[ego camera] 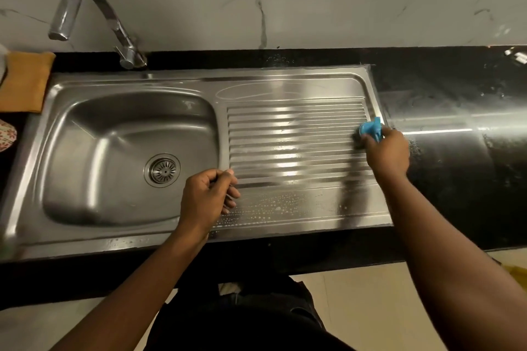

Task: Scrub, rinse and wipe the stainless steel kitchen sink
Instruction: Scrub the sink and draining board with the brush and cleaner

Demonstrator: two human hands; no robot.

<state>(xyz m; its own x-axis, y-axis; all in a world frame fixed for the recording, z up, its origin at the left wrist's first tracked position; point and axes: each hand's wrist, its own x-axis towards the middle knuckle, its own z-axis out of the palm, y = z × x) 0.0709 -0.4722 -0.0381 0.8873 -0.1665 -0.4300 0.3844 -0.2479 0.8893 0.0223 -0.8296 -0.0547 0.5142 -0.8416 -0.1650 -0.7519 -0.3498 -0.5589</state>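
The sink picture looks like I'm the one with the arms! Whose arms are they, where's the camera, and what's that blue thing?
There is no machine here. The arms belong to a person, who wears the camera on their head, so you look down just as they do.

Below is a shiny steel sink with a round drain, and a tap curving over it. Beside the bowl is a ridged draining board, with soapy drops along its near edge.

The right hand grips a blue scrubber and presses it on the far right end of the ridges. The left hand is over the board's near left corner, its fingers loosely curled, with nothing in them that I can see.

An orange cloth lies on the black counter, left of the sink.
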